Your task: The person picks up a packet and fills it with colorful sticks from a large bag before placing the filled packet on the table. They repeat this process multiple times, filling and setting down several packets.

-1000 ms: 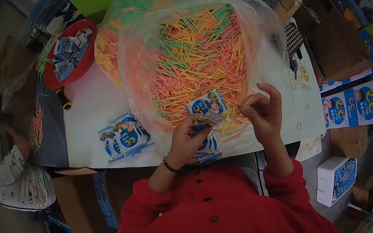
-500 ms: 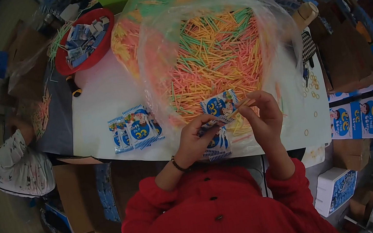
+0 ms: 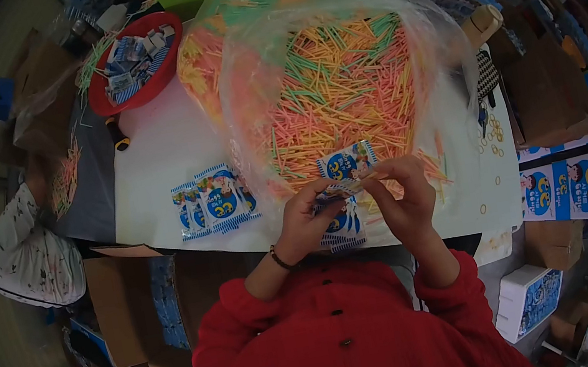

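My left hand (image 3: 308, 220) is closed on a blue and white packet (image 3: 347, 164), in front of a big clear plastic bag (image 3: 439, 74) full of pink, yellow, orange and green sticks (image 3: 342, 98). Fingertips of my right hand (image 3: 406, 192) pinch together at the packet's right edge; whatever lies between them is too small to make out. More packets (image 3: 344, 226) lie under and between my hands at the table's front edge. Left of the bag, several similar packets (image 3: 221, 196) overlap on the white table (image 3: 149, 153).
A red bowl (image 3: 173, 64) with small packets stands at the back left, a dark-handled tool (image 3: 117, 134) beside it. Rubber bands (image 3: 491, 143) lie at the right. Open cardboard boxes (image 3: 117, 310) stand lower left. Another person (image 3: 29, 251) is at the far left.
My right hand has moved slightly left, closer to the packet, and the sticks it held out at the packet's right side no longer show. The person at the left has shifted slightly.
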Available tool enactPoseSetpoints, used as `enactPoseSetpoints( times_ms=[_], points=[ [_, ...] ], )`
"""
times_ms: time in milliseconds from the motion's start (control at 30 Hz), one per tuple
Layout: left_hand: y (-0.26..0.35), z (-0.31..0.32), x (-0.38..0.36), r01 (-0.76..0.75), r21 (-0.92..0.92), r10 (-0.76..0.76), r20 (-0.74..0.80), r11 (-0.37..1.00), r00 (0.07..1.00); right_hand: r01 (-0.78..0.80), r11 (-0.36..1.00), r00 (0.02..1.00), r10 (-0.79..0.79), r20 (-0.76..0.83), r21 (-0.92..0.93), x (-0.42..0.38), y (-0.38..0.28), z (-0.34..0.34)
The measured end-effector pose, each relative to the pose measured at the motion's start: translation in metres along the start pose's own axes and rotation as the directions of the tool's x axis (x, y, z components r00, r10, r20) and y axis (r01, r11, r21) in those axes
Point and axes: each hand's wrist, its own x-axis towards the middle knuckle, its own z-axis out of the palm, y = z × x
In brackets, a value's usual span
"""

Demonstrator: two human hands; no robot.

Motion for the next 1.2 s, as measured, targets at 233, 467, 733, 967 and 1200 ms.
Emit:
enactPoseSetpoints(
  times_ms=[233,467,733,967,1200],
  points=[
    [-0.001,0.0,-0.002,0.043,-0.004,-0.043,0.013,0.999,0.999,0.205,0.926,0.966,-0.139,0.218,-0.316,0.009,-0.016,0.0],
    [0.001,0.008,-0.009,0.064,-0.348,-0.019,0.131,0.935,0.991,-0.016,1.0,0.94,0.013,0.342,0.007,-0.005,-0.011,0.008],
    [0.033,-0.003,-0.034,0.094,-0.421,-0.096,0.016,0.902,0.995,0.148,0.987,0.953,-0.16,0.258,0.065,0.001,-0.027,0.028],
    [0.05,-0.095,-0.048,0.037,0.466,0.187,-0.425,0.884,0.886,-0.05,0.951,0.953,-0.045,0.298,0.305,-0.005,-0.042,0.058],
    [0.061,-0.131,-0.039,0.515,0.828,0.519,-0.548,0.223,0.656,-0.147,0.97,0.858,0.027,0.513,0.193,-0.027,-0.032,0.18]
  ],
)
